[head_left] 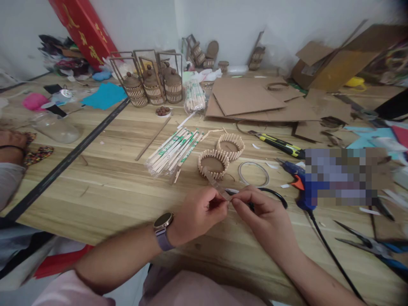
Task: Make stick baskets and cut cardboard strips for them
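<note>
Left hand (197, 212): 1, thumb and fingers pinching the strip.
Right hand (269, 216): 1, fingertips pinched at the strip's near end.
Strip (218, 185): 1, between the hands, slanting toward the left stick-walled cup.
Stick-walled cups (213, 164): 2, beyond the hands.
Handled baskets (174, 91): 3, far left.
Glue gun (306, 191): 1, right on the desk (121, 199).

Fingertips (236, 201) are covering the brown strip's (216, 183) lower end. Pixel blocks (341, 176) are masking whatever lies beside the blue glue gun (307, 194). Frame edges are cropping the pliers (371, 245), right, and a co-worker's sleeve (9, 182), left.
</note>
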### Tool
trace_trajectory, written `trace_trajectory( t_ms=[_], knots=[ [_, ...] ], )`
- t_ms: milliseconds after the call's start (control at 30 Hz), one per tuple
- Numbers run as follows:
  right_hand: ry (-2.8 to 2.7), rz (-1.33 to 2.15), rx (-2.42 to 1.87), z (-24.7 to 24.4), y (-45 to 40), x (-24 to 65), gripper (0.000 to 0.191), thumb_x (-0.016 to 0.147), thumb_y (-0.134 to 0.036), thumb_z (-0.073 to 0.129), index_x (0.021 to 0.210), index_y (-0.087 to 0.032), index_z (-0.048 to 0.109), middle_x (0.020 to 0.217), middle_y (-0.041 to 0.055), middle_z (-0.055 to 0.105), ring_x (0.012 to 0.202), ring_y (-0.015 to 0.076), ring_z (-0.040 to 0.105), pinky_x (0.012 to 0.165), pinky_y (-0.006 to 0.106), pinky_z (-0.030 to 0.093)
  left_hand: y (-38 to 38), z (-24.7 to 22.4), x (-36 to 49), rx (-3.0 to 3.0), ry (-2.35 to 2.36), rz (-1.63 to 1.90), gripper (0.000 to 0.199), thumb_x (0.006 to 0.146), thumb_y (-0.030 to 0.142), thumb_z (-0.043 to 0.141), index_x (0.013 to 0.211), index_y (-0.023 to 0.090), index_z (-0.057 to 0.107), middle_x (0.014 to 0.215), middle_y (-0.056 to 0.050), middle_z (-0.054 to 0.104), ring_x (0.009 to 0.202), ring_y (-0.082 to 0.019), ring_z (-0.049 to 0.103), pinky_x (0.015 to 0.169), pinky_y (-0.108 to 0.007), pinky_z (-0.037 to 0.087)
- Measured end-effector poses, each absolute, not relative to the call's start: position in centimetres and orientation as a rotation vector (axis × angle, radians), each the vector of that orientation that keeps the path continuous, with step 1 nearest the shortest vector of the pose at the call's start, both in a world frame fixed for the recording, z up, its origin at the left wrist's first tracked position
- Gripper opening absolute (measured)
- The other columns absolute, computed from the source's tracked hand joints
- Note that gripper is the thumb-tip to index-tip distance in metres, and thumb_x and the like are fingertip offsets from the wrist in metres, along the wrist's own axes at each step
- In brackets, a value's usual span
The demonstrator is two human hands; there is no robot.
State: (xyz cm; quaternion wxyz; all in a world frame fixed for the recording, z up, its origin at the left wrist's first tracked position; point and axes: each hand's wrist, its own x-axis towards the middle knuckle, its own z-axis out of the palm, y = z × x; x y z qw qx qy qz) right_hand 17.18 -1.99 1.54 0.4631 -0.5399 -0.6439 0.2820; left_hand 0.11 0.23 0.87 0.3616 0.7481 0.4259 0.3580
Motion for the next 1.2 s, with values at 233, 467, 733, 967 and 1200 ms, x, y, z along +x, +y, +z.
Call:
trace_trajectory(
  t_ms=[233, 467, 733, 967, 1200],
  knots=[
    [-1.557, 0.759, -1.350, 1.34, -1.90, 17.19, 0.016, 0.080, -0.026, 0.062, 0.066, -0.022, 0.068, 0.060, -0.0012, 0.063, 0.056, 0.0135, 0.057, 0.053, 0.024, 0.044, 0.34, 0.74, 0.14, 1.934, 1.062, 0.943, 0.013, 0.082, 0.019, 0.059, 0.069, 0.018, 0.058, 0.062, 0.002, 0.061, 0.058, -0.011, 0.052, 0.059, -0.022, 0.038],
    [-1.502, 0.880, -1.365, 1.46, -1.76, 17.28, 0.017, 0.079, -0.031, 0.064, 0.065, -0.021, 0.068, 0.060, -0.0006, 0.063, 0.057, 0.0142, 0.058, 0.054, 0.025, 0.044, 0.42, 0.80, 0.10, 1.803, 1.025, 0.912, 0.013, 0.083, 0.022, 0.059, 0.071, 0.017, 0.059, 0.064, 0.002, 0.062, 0.059, -0.010, 0.052, 0.057, -0.021, 0.038],
    [-1.382, 1.076, -1.346, 1.31, -1.54, 17.26, 0.019, 0.076, -0.035, 0.066, 0.063, -0.021, 0.066, 0.059, -0.0008, 0.062, 0.057, 0.0133, 0.054, 0.054, 0.025, 0.041, 0.53, 0.67, 0.04, 1.724, 0.993, 0.909, 0.014, 0.082, 0.025, 0.060, 0.071, 0.017, 0.058, 0.063, 0.003, 0.060, 0.057, -0.009, 0.050, 0.056, -0.020, 0.038],
    [-1.255, 1.220, -1.345, 1.35, -1.60, 17.13, 0.019, 0.073, -0.036, 0.068, 0.062, -0.021, 0.065, 0.060, -0.0011, 0.062, 0.059, 0.0132, 0.052, 0.058, 0.026, 0.041, 0.45, 0.77, 0.02, 1.682, 0.976, 0.896, 0.014, 0.082, 0.025, 0.060, 0.071, 0.017, 0.058, 0.065, 0.002, 0.061, 0.059, -0.009, 0.051, 0.056, -0.020, 0.039],
    [-1.217, 1.292, -1.326, 1.23, -1.62, 17.12, 0.020, 0.074, -0.039, 0.068, 0.065, -0.021, 0.065, 0.062, -0.0008, 0.062, 0.059, 0.0132, 0.053, 0.058, 0.026, 0.043, 0.58, 0.57, 0.06, 1.604, 0.965, 0.890, 0.015, 0.082, 0.028, 0.060, 0.073, 0.017, 0.057, 0.065, 0.002, 0.059, 0.059, -0.010, 0.050, 0.053, -0.020, 0.039]
  ],
)
